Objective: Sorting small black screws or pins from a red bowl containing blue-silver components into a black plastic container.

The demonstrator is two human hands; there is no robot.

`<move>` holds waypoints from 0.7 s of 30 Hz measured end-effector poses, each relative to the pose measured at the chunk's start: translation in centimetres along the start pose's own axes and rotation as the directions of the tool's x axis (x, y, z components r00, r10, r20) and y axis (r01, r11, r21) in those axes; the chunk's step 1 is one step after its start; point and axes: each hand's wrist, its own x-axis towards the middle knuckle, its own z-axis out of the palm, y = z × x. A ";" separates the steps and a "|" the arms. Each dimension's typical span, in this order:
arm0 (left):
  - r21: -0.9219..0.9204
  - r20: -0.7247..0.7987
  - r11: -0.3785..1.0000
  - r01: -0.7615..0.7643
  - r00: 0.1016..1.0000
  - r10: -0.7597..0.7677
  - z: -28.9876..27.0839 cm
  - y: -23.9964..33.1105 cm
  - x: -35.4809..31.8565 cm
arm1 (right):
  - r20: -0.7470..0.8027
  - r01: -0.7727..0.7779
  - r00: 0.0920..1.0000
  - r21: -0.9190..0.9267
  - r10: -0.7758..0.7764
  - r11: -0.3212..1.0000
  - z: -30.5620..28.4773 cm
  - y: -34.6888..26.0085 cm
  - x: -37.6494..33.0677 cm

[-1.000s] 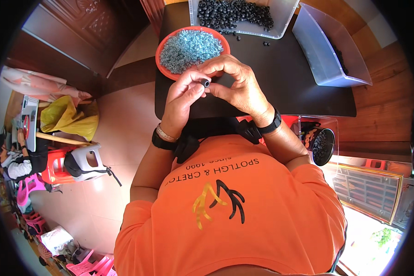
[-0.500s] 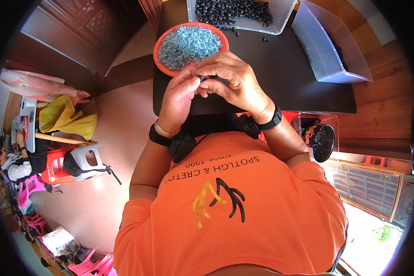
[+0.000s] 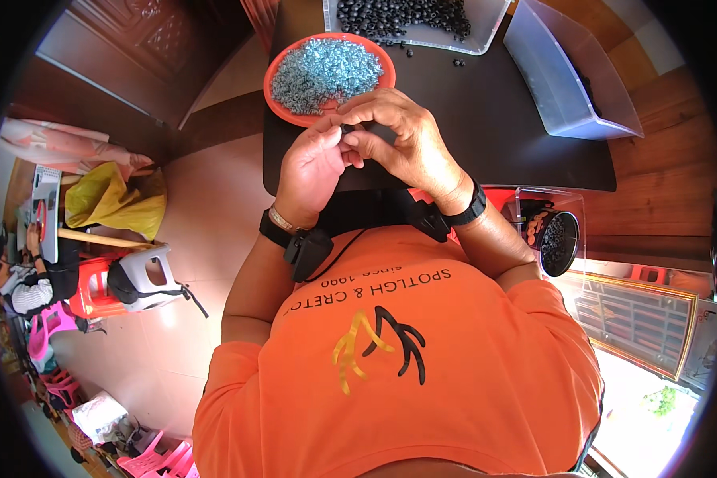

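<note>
Above the table's near edge, my left hand (image 3: 315, 163) and my right hand (image 3: 406, 139) meet fingertip to fingertip. Both are closed in a pinch around a small black part (image 3: 346, 131), mostly hidden by the fingers. Just beyond them sits a round red plate (image 3: 389, 78) heaped with small shiny silvery-blue pieces (image 3: 327, 72), their exact kind too small to make out. Farther back, a clear plastic bin (image 3: 478, 46) holds many small black parts (image 3: 406, 17). A few loose black parts (image 3: 459, 62) lie on the dark table (image 3: 486, 119) beside that bin.
A translucent bin (image 3: 546, 88) stands at the table's right, dark contents partly visible. Below the right edge, a black round container (image 3: 562, 243) of dark pieces sits in a clear box. To the left are a grey stool (image 3: 147, 275), a yellow bag (image 3: 119, 199) and another seated person (image 3: 32, 279).
My left hand has tilted, showing more of its palm, and its wrist has shifted slightly right. The black part is more covered by my fingers now. The view has shifted slightly.
</note>
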 end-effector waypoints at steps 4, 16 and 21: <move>0.072 0.058 0.997 -0.004 0.998 0.000 0.0 -0.1 0.0 | 0.058 -0.048 0.997 0.082 0.044 0.995 -0.3 0.2 -0.1; -0.077 0.057 0.996 -0.037 0.998 0.041 -2.6 -1.2 -0.2 | 0.229 -0.167 0.949 -0.223 0.218 0.960 -3.9 3.8 4.4; -0.246 0.023 0.965 -0.086 0.995 0.094 -3.0 -1.2 0.0 | 0.396 -0.029 0.905 -0.312 0.157 0.950 -2.0 7.2 6.2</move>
